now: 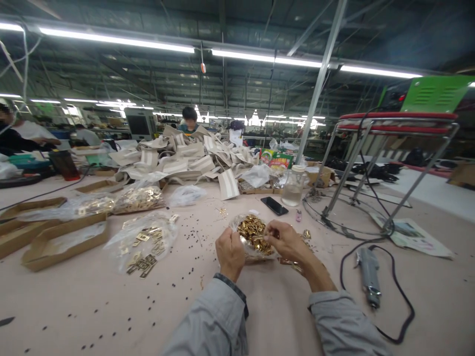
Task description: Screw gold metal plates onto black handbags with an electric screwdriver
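In front of me a clear plastic bag (265,255) stands with its mouth spread, filled with small gold-coloured metal pieces (252,232). My left hand (230,251) is closed on the bag's left edge. At the bag's right side, my right hand (284,240) has its fingers pinched over the gold pieces; what lies between the fingertips is hidden. More loose metal pieces (297,267) lie partly under my right wrist. Left of the bag, flat gold plates with slots (144,264) lie on and beside another plastic bag (124,242).
Cardboard trays (67,242) line the left. A pile of pale strap pieces (181,155) rises behind. A phone (274,205) and glass jar (293,188) stand beyond my right hand. An electric screwdriver (369,277) with a cable lies right, near a metal-legged stool (397,118). A co-worker (189,121) sits behind the pile.
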### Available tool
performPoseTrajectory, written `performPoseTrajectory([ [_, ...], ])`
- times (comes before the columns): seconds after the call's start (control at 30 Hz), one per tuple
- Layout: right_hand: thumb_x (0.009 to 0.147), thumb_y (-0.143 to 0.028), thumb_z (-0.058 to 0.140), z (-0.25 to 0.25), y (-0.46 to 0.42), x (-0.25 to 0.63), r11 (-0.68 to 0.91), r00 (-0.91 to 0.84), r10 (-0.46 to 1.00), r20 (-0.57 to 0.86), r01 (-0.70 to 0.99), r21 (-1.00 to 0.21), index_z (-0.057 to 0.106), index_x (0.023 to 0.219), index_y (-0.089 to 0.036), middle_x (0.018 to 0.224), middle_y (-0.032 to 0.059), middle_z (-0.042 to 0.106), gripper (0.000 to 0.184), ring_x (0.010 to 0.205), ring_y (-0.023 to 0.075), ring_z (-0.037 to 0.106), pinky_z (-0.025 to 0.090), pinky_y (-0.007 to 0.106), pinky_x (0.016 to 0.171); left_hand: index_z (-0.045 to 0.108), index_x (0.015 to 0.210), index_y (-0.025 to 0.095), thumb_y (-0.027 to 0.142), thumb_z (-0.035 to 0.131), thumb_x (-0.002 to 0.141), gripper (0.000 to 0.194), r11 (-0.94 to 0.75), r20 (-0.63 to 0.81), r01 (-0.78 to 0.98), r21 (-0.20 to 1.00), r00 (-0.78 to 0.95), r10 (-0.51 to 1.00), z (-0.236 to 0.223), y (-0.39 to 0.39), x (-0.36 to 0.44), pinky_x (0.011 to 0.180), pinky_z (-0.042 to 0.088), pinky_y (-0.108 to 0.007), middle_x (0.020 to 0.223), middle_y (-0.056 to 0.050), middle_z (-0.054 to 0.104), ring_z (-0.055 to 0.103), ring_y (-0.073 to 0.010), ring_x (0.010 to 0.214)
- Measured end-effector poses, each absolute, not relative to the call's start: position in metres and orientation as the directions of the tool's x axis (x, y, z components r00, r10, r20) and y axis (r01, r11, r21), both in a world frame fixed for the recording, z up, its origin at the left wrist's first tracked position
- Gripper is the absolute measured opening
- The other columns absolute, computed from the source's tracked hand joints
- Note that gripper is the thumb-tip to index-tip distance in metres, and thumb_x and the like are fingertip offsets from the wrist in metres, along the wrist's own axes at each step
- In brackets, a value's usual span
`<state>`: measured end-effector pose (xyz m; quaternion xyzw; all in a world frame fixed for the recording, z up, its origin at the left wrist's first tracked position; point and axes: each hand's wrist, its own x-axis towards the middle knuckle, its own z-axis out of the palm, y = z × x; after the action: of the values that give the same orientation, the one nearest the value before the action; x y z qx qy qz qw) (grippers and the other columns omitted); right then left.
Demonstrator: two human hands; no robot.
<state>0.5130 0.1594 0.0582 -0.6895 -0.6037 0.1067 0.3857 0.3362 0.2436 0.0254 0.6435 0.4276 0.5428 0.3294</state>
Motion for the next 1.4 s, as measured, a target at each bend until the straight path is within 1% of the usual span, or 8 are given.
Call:
performPoseTrajectory([
  [0.17,0.079,-0.031,0.067,0.076,0.133,0.560,-0.027,0.395,0.841,0.369,0.712,-0.702,0.068,0.079,-0.017,0.064,-0.0015,0.056,0.014,0.061,0.0139,0.048,0.035,0.026,0.058,0.030,0.056,0.025,0.026,0.045,0.083,0.031,-0.410,0.415,0.216,0.886,0.024,0.909,0.023,0.245,0.337,0.057,0.024,-0.032,0.052,0.003,0.036,0.038,-0.0159,0.054],
  [0.33,0.081,-0.038,0.070,0.079,0.127,0.571,-0.090,0.522,0.552,0.650,0.812,-0.576,0.071,0.093,-0.017,0.083,0.0053,0.066,0.024,0.073,0.0178,0.055,0.045,0.030,0.071,0.032,0.056,0.024,0.027,0.045,0.084,0.031,-0.413,0.412,0.206,0.887,0.049,0.910,0.023,0.246,0.337,0.056,0.024,-0.031,0.051,0.003,0.037,0.039,-0.0160,0.053],
  [0.4,0.085,-0.035,0.068,0.075,0.136,0.549,-0.011,0.474,0.605,0.640,0.808,-0.588,0.072,0.091,-0.017,0.080,0.0053,0.068,0.019,0.070,0.0170,0.057,0.046,0.029,0.068,0.032,0.056,0.024,0.027,0.046,0.084,0.031,-0.403,0.401,0.212,0.890,0.051,0.914,0.024,0.246,0.336,0.056,0.025,-0.031,0.051,0.003,0.037,0.039,-0.0160,0.053],
  [0.53,0.081,-0.025,0.072,0.059,0.163,0.496,0.068,0.219,0.883,0.416,0.815,-0.575,0.076,0.089,-0.021,0.077,0.0020,0.073,0.010,0.069,0.0158,0.063,0.046,0.025,0.067,0.034,0.056,0.024,0.027,0.046,0.083,0.030,-0.406,0.408,0.254,0.878,0.045,0.912,0.024,0.247,0.336,0.058,0.026,-0.031,0.052,0.002,0.039,0.040,-0.0163,0.055],
  [0.7,0.072,-0.017,0.075,0.050,0.177,0.474,0.004,0.081,0.985,0.150,0.868,-0.497,0.080,0.104,-0.027,0.080,-0.0018,0.077,0.033,0.072,0.0158,0.067,0.044,0.023,0.066,0.035,0.056,0.024,0.028,0.046,0.082,0.029,-0.445,0.448,0.295,0.846,0.060,0.892,0.024,0.245,0.337,0.059,0.024,-0.032,0.052,0.002,0.039,0.038,-0.0166,0.055],
  [0.93,0.074,-0.011,0.065,0.045,0.181,0.472,0.031,0.077,0.964,0.254,0.918,-0.396,0.082,0.091,-0.023,0.084,0.0051,0.079,0.026,0.081,0.0211,0.070,0.044,0.027,0.073,0.034,0.056,0.025,0.026,0.044,0.083,0.029,-0.467,0.472,0.282,0.838,0.057,0.880,0.025,0.242,0.337,0.059,0.025,-0.031,0.052,0.002,0.038,0.039,-0.0166,0.054],
  [1.23,0.080,-0.015,0.064,0.041,0.182,0.481,0.184,0.194,0.873,0.447,0.717,-0.672,0.081,0.082,-0.022,0.083,0.0025,0.078,0.018,0.076,0.0182,0.067,0.048,0.027,0.075,0.033,0.057,0.025,0.025,0.044,0.084,0.029,-0.427,0.431,0.224,0.876,0.034,0.902,0.021,0.245,0.337,0.057,0.025,-0.032,0.053,0.003,0.039,0.038,-0.0160,0.054],
  [1.4,0.077,-0.031,0.074,0.049,0.180,0.491,0.132,0.376,0.880,0.289,0.389,-0.912,0.080,0.084,-0.017,0.073,0.0035,0.074,0.017,0.065,0.0161,0.061,0.044,0.027,0.063,0.033,0.057,0.025,0.025,0.043,0.084,0.029,-0.404,0.406,0.212,0.890,0.038,0.913,0.023,0.243,0.336,0.058,0.025,-0.032,0.053,0.003,0.039,0.039,-0.0159,0.055],
])
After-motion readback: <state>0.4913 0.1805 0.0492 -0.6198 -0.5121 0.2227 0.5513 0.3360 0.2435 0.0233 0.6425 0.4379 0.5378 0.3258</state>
